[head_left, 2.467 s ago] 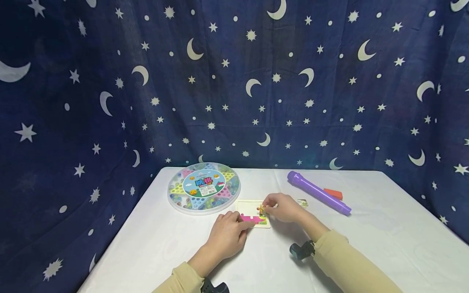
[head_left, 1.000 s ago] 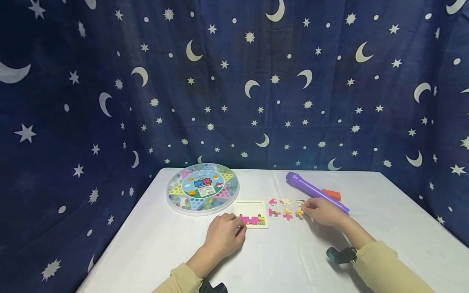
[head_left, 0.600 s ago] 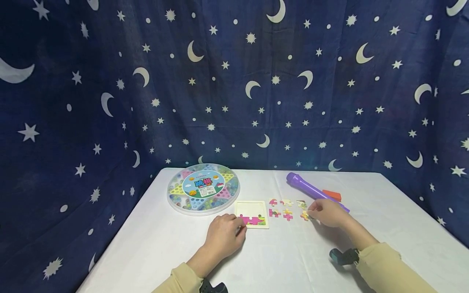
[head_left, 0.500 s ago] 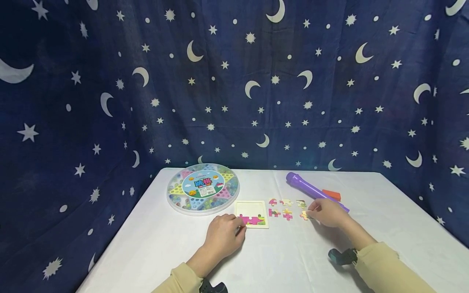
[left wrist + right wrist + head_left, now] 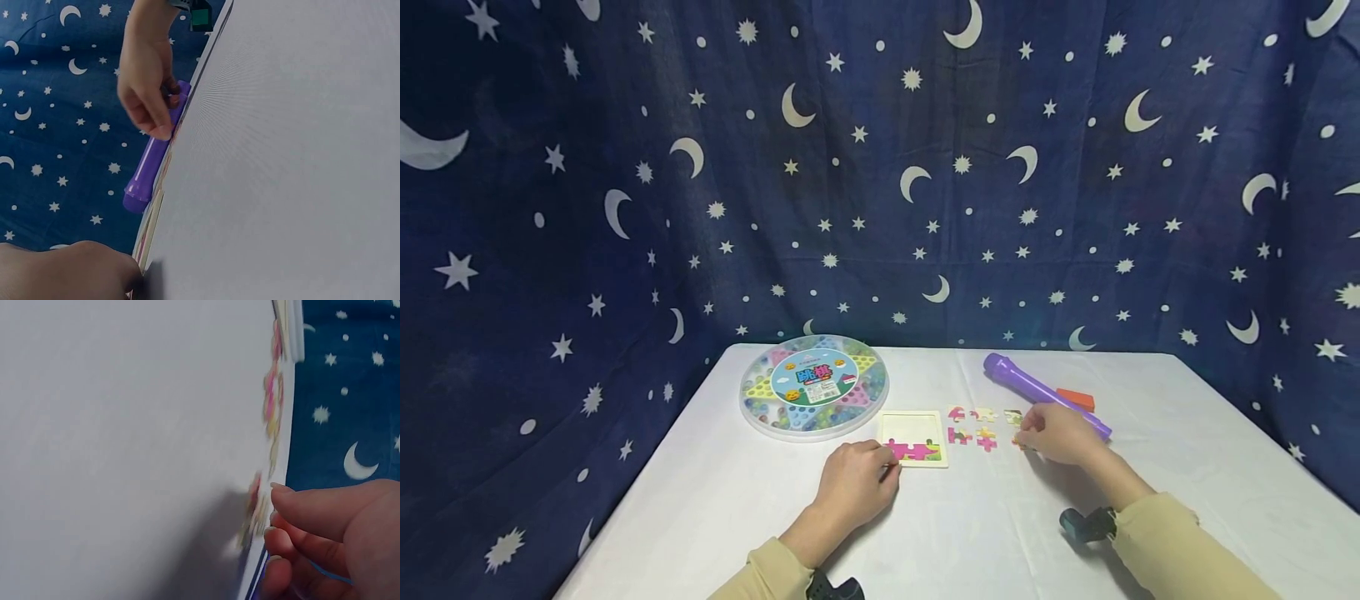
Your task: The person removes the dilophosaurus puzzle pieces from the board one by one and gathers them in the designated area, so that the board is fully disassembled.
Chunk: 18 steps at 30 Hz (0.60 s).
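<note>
My left hand (image 5: 859,483) holds the near left corner of a small cream puzzle tray (image 5: 944,433), fingers bent at its edge. Pink and green puzzle pieces (image 5: 917,451) fill the tray's near row. My right hand (image 5: 1060,433) pinches a yellow-orange puzzle piece (image 5: 1018,442), mostly hidden by the fingertips. In the right wrist view this piece (image 5: 253,512) looks tilted and blurred by the thumb and fingers. Several loose pieces (image 5: 986,440) lie in two rows between the tray and my right hand.
A round Chinese checkers box (image 5: 815,387) with marbles lies behind the tray on the left. A purple microphone-shaped stick (image 5: 1037,390) and a red block (image 5: 1077,400) lie behind my right hand. A starry blue curtain (image 5: 880,167) encloses the white table (image 5: 955,533).
The right hand left the tray for the loose pieces and slid one piece rightward. Since half a second ago it has shifted slightly left, covering more of that piece. The left hand stays at the tray.
</note>
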{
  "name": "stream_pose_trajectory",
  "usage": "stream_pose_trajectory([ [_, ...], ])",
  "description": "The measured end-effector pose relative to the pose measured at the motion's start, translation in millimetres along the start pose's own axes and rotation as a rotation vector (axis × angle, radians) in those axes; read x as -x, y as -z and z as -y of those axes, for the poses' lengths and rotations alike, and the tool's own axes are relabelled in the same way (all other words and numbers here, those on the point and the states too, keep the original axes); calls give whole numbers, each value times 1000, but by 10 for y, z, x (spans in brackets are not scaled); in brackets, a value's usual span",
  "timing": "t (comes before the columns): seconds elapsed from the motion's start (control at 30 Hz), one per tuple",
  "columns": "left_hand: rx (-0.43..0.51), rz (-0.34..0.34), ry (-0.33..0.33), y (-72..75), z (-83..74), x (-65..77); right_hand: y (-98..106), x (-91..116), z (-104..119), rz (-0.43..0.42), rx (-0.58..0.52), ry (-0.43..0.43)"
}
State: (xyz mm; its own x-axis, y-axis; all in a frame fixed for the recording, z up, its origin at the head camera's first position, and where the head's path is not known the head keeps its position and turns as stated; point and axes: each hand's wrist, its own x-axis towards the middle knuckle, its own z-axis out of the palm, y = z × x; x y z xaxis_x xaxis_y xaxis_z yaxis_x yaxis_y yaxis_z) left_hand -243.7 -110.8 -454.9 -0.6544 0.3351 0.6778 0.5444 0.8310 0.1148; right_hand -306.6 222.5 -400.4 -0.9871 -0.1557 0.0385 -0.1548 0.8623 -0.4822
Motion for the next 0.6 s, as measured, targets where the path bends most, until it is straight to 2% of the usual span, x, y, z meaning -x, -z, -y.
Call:
stream_pose_trajectory([
  [0.17, 8, 16, 4, 37, 21, 29, -117, -113, 272, 2, -4, 43],
  [0.4, 6, 65, 46, 143, 52, 95, -326, -203, 805, 19, -51, 145],
  [0.6, -28, 27, 92, 148, 85, 91, -499, -213, 1113, 54, -23, 255],
])
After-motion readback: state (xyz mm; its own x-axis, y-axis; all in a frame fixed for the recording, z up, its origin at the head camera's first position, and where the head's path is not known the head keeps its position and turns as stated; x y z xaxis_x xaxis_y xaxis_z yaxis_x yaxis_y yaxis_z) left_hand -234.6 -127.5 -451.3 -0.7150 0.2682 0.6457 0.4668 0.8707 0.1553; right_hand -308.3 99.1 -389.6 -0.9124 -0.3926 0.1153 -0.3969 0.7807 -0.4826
